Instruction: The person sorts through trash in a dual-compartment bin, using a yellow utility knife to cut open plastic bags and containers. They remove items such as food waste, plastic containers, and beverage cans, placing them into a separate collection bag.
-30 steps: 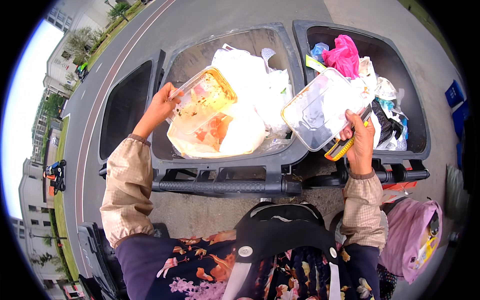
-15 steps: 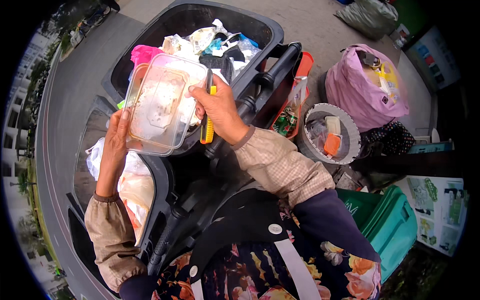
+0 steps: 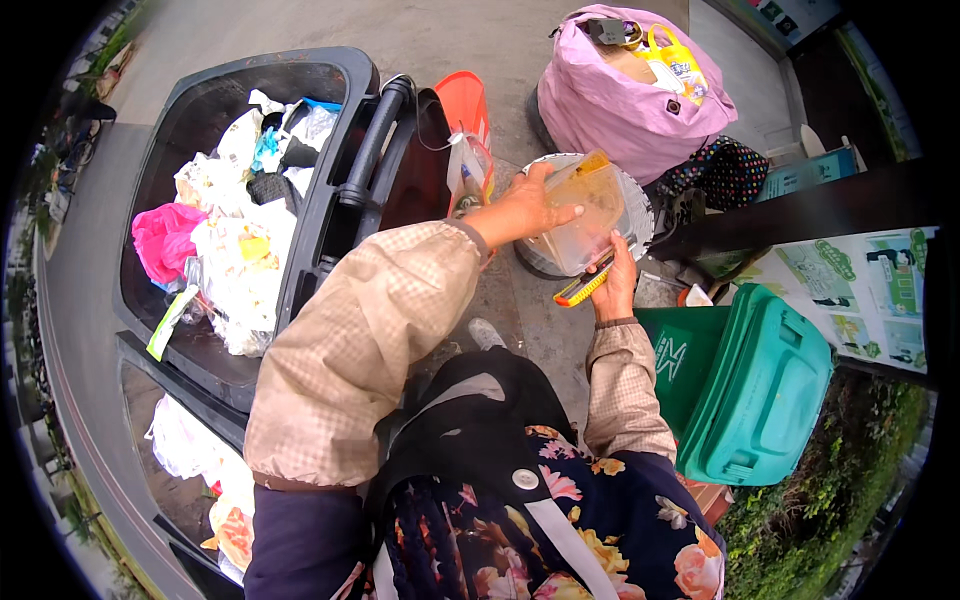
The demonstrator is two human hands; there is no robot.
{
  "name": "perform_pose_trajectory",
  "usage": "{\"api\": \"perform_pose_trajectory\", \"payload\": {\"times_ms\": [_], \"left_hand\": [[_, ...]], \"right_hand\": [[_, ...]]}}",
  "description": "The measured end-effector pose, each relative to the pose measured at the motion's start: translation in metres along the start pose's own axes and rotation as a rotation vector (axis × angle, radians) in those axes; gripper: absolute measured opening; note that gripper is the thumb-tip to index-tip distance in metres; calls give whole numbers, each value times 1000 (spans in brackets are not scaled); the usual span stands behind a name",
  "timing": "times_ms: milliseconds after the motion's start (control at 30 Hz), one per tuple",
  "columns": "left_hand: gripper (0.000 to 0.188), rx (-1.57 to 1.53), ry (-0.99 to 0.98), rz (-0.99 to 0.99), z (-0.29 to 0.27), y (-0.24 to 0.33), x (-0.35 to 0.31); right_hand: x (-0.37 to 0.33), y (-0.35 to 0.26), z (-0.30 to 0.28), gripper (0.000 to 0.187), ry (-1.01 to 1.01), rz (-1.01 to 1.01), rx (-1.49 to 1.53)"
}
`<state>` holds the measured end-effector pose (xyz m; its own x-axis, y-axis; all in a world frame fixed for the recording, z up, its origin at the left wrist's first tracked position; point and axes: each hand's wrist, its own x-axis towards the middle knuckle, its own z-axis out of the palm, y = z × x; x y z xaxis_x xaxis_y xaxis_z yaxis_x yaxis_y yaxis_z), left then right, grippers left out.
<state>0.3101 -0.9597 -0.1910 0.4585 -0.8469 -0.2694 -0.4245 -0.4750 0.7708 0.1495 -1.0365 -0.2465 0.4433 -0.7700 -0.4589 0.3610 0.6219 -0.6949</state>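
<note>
A clear plastic food container (image 3: 585, 215), smeared with yellowish residue, is tilted over the round whitish bucket (image 3: 642, 205). My left hand (image 3: 522, 208) grips its left side, thumb across the plastic. Close to the container's near edge, my right hand (image 3: 616, 284) is closed around a yellow-and-black utility knife (image 3: 580, 288), fingertips against the container. Most of the bucket's inside is hidden behind the container.
Left stands a dark wheeled bin (image 3: 215, 90) full of mixed rubbish, with a pink bag (image 3: 166, 243). A stuffed pink sack (image 3: 625, 110) is behind the bucket. A red-orange container (image 3: 463, 100) stands beside the bin; a green lidded bin (image 3: 765, 390) is at right.
Both hands have carried the food container right, from above the dark bin to above the bucket. The view has turned right too. The knife stays in my right hand.
</note>
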Motion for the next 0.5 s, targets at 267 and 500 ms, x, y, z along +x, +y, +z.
{"api": "perform_pose_trajectory", "payload": {"times_ms": [267, 500], "left_hand": [[35, 432, -75, 438, 1, 40, -129], [26, 313, 806, -251, -139, -15, -448]], "right_hand": [[183, 67, -205, 52, 225, 378, -524], [152, 121, -221, 19, 62, 604, -971]]}}
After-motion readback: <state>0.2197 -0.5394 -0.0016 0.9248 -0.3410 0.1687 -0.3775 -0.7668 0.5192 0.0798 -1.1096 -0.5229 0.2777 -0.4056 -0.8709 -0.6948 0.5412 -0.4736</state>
